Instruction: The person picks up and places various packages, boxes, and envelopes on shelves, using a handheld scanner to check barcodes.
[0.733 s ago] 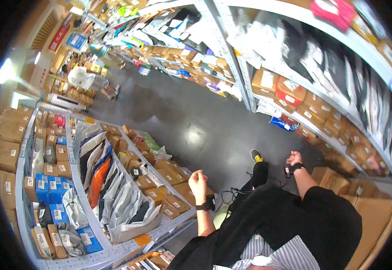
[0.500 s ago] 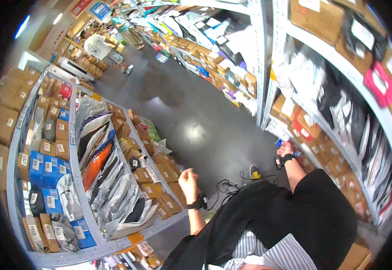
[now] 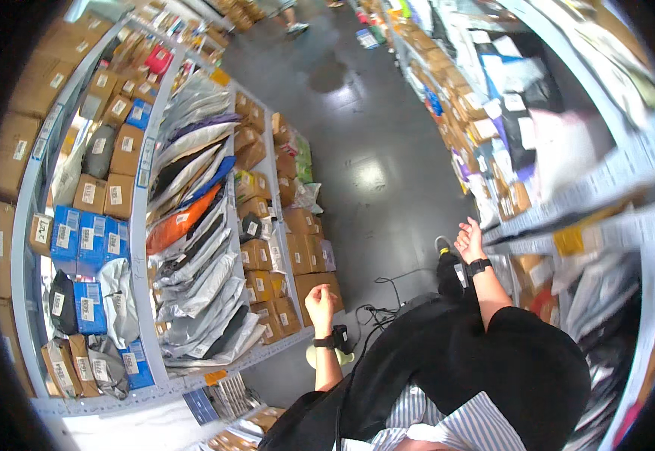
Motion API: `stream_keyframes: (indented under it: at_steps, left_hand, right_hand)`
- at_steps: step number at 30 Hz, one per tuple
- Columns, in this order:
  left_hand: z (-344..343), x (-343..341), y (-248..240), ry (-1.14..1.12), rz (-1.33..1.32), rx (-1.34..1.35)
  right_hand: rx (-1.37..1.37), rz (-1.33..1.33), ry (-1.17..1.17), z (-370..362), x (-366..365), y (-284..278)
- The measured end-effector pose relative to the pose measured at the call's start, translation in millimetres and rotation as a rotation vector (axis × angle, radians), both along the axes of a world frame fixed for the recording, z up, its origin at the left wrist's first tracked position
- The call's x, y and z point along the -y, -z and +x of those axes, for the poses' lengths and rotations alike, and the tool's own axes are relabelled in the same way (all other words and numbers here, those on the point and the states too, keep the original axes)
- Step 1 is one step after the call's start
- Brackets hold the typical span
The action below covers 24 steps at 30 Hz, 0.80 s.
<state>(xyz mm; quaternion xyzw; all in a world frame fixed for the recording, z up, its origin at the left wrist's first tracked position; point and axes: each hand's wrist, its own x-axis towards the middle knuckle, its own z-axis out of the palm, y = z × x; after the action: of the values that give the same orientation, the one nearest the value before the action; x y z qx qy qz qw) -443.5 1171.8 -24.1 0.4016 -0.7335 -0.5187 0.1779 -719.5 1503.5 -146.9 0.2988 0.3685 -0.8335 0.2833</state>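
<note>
Left hand (image 3: 320,308) — loosely half-curled, holding nothing, brown boxes (image 3: 286,316) to its left, right hand (image 3: 469,240) — partly spread, holding nothing, shelf rail (image 3: 530,246) to its right

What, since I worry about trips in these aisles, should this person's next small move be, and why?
Probably gather in the loose black cable with the left hand: it loops close to that hand, one strand reaches toward the right leg, and nothing shows in the hand. Whether the cable lies on the floor or hangs is hard to tell.
</note>
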Motion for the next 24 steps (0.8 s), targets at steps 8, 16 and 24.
stream_keyframes:
  at_steps: [8,16,24]
  left_hand:
    - [-96,-5,-38,-0.216,0.077,0.026]
    - [-129,37,-25,-0.594,0.063,0.018]
    - [-218,201,-2,-0.609,-0.112,0.087]
  right_hand:
    - [-0.194,-0.105,-0.714,-148,165,-67]
    - [-0.131,-0.220,-1.038,-205,364,-99]
    - [-0.048,-0.122,-1.174,-281,500,-77]
